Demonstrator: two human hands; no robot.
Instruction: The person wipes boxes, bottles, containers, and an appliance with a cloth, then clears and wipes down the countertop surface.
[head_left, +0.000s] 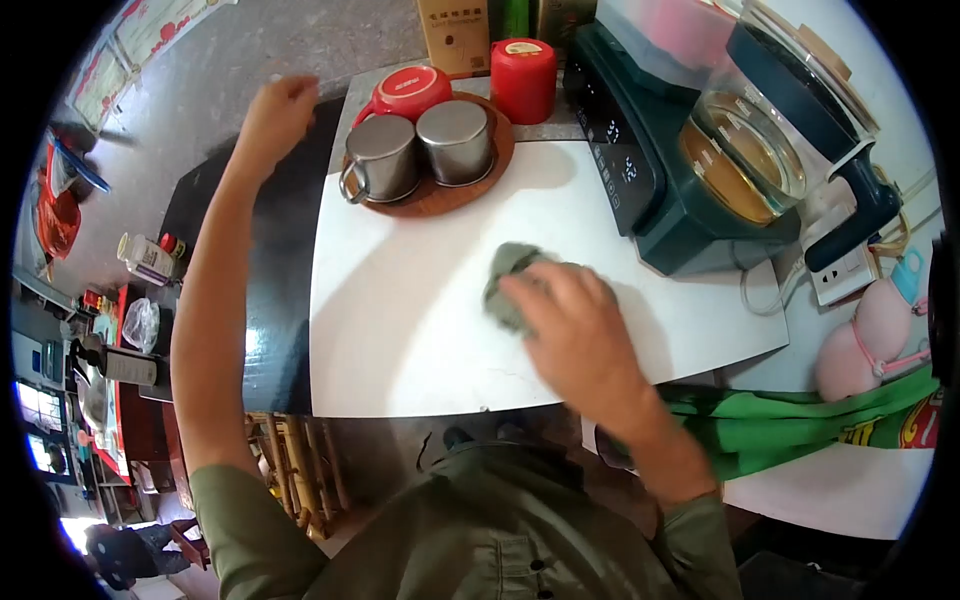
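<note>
My right hand [580, 335] grips a crumpled grey-green cloth [510, 262] and presses it on the white tabletop [420, 320]. Part of the cloth is hidden under my fingers. Out to the left, my left hand [278, 122] is raised over the dark surface beside the white top, its fingers loosely bent and nothing visible in them. Between the hands, towards the back, a round wooden tray [425, 207] carries two upside-down steel mugs [385, 160] and a red cup [408, 92]. A red canister [523, 85] stands behind the tray's right side.
At right stands a dark green appliance [690, 235] with a lit panel and a glass kettle [750, 150] holding amber liquid. A power strip [848, 265] and a green cloth bag [770, 425] are at the right edge. A cardboard box [455, 38] stands at the back.
</note>
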